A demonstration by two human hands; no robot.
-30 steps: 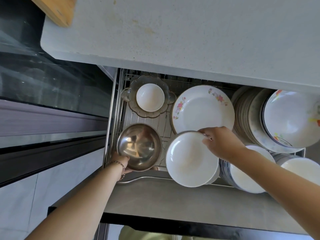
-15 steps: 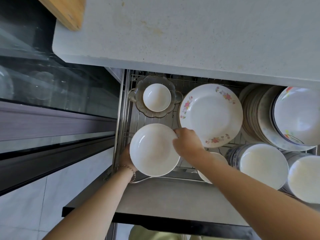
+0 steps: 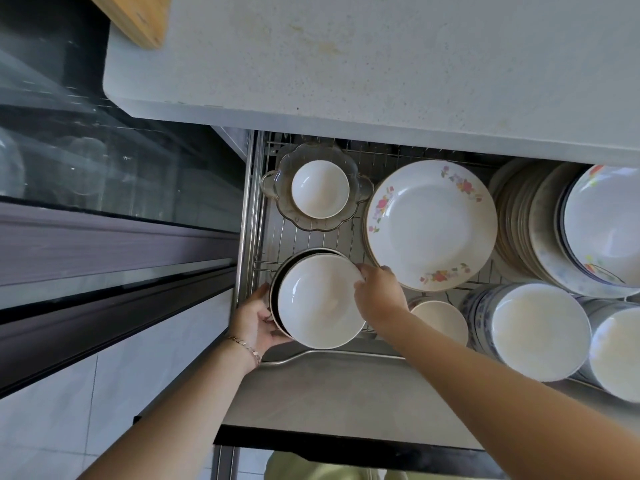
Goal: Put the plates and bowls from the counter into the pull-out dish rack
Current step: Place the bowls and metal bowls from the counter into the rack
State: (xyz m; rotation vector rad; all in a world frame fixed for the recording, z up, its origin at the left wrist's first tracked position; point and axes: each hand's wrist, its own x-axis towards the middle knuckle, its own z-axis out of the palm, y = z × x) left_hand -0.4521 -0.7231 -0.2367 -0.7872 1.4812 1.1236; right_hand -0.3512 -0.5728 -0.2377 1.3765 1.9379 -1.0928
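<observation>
L hand (image 3: pixel 258 320): grip curled round the left edge of a dark-rimmed round bowl (image 3: pixel 277 289) at the front-left of the pull-out wire dish rack (image 3: pixel 304 237). Nested in it is a plain white round bowl (image 3: pixel 320 301), off-centre toward the front, prob. not seated yet. R hand (image 3: pixel 379 297): grip pinches that white bowl's right rim. So this bowl is in the rack but not let go. Seating it + releasing looks like the step in hand.

Behind them: small white bowl (image 3: pixel 320 188) inside a scalloped clear glass dish (image 3: pixel 284 209). Further R: floral-edged white plate (image 3: pixel 431 225), w/ a small cream bowl (image 3: pixel 438 318) in front of it. Then a row of stacked plates (image 3: pixel 519 220) and blue-patterned bowls w/ white insides (image 3: pixel 540 330).

Rack looks well filled, so prob. most of the job is done. The pale speckled tabletop (image 3: pixel 381 64) is only partly in view, so can't tell what's left up there.
</observation>
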